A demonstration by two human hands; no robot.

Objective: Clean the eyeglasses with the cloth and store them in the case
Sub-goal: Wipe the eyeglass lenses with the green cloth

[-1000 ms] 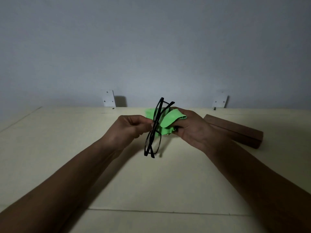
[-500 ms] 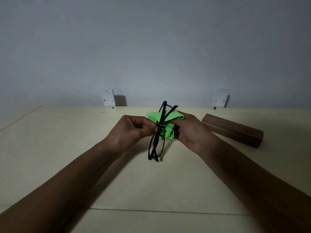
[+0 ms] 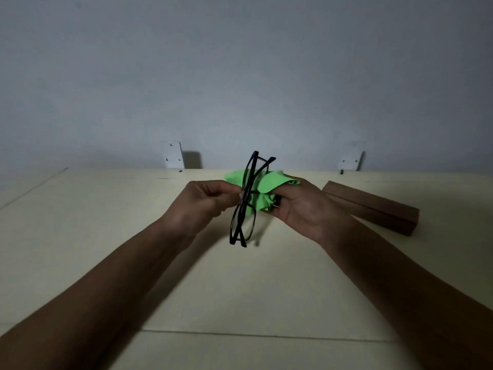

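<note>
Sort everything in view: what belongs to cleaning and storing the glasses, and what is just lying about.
Job: eyeglasses, pinched by the left hand; green cloth, held by the right hand; brown case on the table.
Just there: left white bracket and right white bracket at the wall.

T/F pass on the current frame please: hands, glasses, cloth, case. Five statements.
1. The left hand pinches the black eyeglasses. True.
2. The right hand holds the green cloth against the eyeglasses. True.
3. The brown case lies on the table, to the right of the right hand. True.
4. The eyeglasses sit inside the case. False: they are held up above the table.
5. The cloth lies flat on the table. False: it is bunched in the right hand.
</note>
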